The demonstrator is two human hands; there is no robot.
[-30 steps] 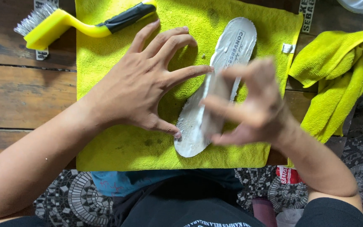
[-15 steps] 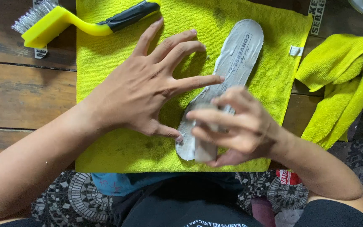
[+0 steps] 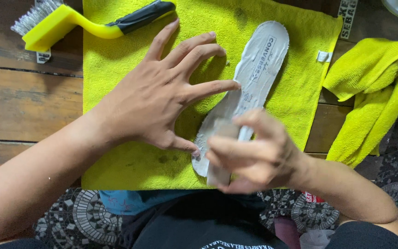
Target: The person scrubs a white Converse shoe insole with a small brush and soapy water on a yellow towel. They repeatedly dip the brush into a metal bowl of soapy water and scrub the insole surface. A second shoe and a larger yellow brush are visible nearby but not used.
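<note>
A grey-white shoe insole (image 3: 259, 69) lies slanted on a yellow-green microfibre cloth (image 3: 130, 166), toe end far right, heel end near me. My left hand (image 3: 162, 99) is spread flat over the cloth, with its thumb tip and one fingertip touching the insole's left edge. My right hand (image 3: 254, 154) is blurred, and its fingers curl over the insole's heel end. A pale blocky shape (image 3: 218, 176) shows under those fingers. I cannot tell whether it is the heel or a separate piece.
A yellow brush (image 3: 65, 20) with a black grip and pale bristles lies at the cloth's top-left corner on the dark wooden boards (image 3: 24, 97). A second yellow-green cloth (image 3: 374, 92) is bunched at the right. A patterned mat (image 3: 70, 216) lies below.
My right hand has moved left and toward me, from spread fingers over the insole's middle to curled fingers over its heel. My left hand has stayed spread in place.
</note>
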